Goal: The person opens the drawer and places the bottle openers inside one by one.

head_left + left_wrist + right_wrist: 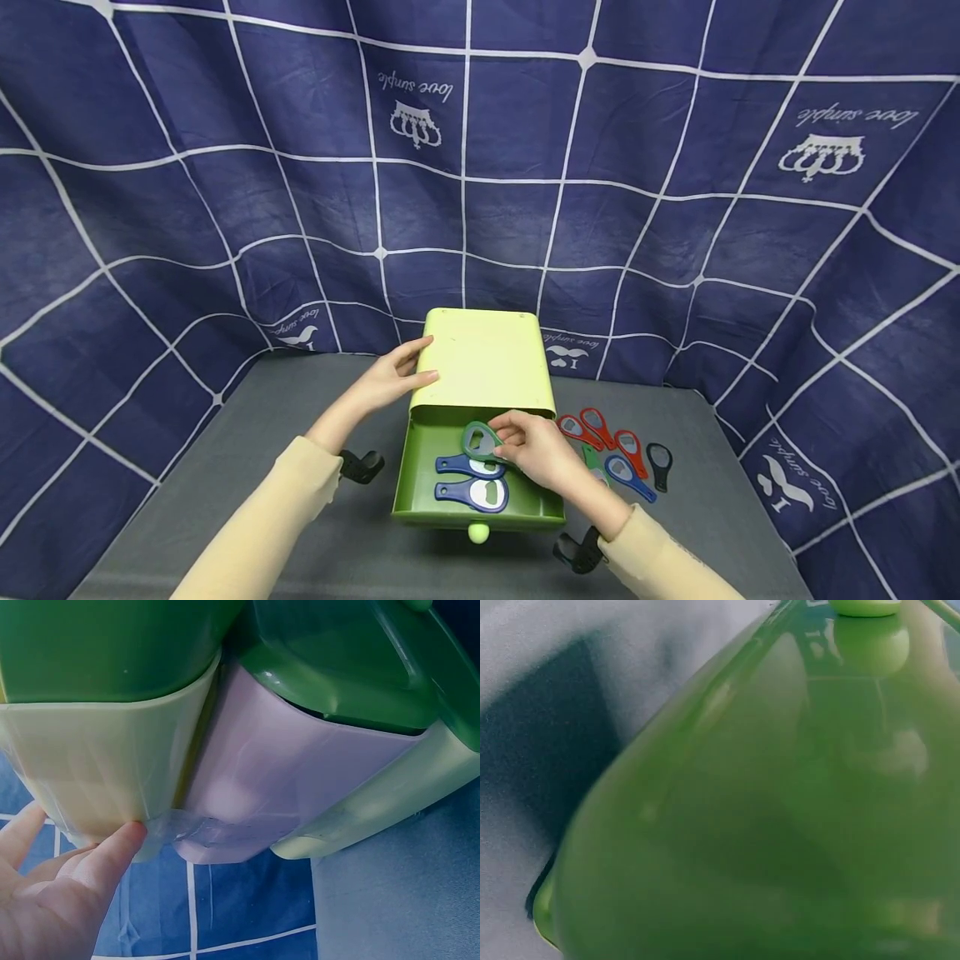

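Observation:
My right hand (536,446) pinches a green bottle opener (474,439) by its handle, over the pulled-out green drawer (402,492). Two blue bottle openers (472,493) lie in that drawer, handles to the left; the upper one is partly covered by the green opener. With fingers spread, my left hand (386,379) touches the left side of the pale yellow-green cabinet (487,358). In the left wrist view the left hand (64,892) has its fingertips at the casing (97,765). Only the glossy green drawer front (765,810) and its knob (866,606) show in the right wrist view.
On the grey table (300,417), right of the cabinet, lie red bottle openers (630,450), a green one (592,460), a blue one (628,477) and a black one (660,465). A lilac casing (255,765) stands under the top one. A blue checked curtain (510,217) hangs behind.

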Available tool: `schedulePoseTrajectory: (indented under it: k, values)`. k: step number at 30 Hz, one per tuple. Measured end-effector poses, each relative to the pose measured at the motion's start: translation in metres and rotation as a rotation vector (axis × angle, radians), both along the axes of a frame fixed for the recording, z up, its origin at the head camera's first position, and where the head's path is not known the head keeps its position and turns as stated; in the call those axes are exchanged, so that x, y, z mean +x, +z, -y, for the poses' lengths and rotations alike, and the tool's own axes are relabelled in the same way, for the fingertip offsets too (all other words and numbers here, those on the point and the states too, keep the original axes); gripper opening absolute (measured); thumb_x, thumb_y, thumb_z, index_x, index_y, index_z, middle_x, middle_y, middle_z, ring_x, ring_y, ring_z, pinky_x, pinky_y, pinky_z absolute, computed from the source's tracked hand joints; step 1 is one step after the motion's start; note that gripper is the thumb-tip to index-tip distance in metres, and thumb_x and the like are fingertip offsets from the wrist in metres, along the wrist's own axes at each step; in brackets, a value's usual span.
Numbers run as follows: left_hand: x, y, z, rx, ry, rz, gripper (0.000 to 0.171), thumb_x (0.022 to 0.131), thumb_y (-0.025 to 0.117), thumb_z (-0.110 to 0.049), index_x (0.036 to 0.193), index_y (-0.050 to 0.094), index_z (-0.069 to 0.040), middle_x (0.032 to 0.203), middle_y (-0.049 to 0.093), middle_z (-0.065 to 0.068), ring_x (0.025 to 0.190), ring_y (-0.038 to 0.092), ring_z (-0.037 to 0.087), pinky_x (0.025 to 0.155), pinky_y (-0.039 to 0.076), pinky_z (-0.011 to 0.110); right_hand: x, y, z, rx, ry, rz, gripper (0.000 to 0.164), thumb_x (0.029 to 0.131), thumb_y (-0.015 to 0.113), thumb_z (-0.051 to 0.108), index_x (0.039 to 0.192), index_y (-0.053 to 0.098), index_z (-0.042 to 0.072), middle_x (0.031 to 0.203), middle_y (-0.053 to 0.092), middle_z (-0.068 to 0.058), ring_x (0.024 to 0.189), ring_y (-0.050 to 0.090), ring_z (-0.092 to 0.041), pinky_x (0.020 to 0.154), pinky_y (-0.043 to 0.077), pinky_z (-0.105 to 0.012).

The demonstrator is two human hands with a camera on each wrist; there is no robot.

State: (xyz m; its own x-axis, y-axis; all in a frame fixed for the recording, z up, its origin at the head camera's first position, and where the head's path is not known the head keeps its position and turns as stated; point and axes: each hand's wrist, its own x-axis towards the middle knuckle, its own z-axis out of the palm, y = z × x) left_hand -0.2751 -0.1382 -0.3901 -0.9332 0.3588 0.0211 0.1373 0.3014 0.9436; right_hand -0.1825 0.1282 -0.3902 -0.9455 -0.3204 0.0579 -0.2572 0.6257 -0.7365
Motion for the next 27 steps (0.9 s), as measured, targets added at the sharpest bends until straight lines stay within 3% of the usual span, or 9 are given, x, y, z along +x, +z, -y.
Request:
schedulePoseTrajectory:
  k: [9, 17, 27]
  values:
    - [0.0, 0.0, 0.0, 0.006, 0.004, -0.012, 0.074, 0.095, 0.067, -0.018, 0.157, 0.026, -0.009, 0.164, 0.014, 0.017, 0.15, 0.015, 0.039, 0.121, 0.022, 0.053, -0.002, -0.006, 0.007, 0.12, 0.019, -0.141, 0.026, 0.084, 0.074, -0.001, 0.109, 0.07, 0.001, 0.096, 0.068, -0.008, 0.084, 0.066, -0.018, 0.071, 0.056, -0.023]
    - [-0.001, 0.001, 0.0, -0.011, -0.002, -0.016, 0.075, 0.095, 0.067, -0.021, 0.157, 0.025, -0.01, 0.164, 0.014, 0.017, 0.15, 0.016, 0.039, 0.121, 0.023, 0.052, 0.004, -0.004, 0.005, 0.188, 0.018, -0.224, 0.023, 0.084, 0.076, 0.005, 0.107, 0.072, 0.007, 0.1, 0.066, -0.005, 0.088, 0.066, -0.018, 0.075, 0.056, -0.029]
    - [0.0, 0.001, 0.0, -0.023, 0.009, 0.004, 0.076, 0.095, 0.068, -0.024, 0.157, 0.026, -0.015, 0.165, 0.015, 0.013, 0.151, 0.017, 0.036, 0.121, 0.025, 0.05, 0.031, 0.025, -0.002, -0.006, 0.039, -0.176, 0.02, 0.089, 0.073, 0.013, 0.108, 0.073, 0.009, 0.102, 0.07, -0.002, 0.091, 0.066, -0.015, 0.074, 0.056, -0.021]
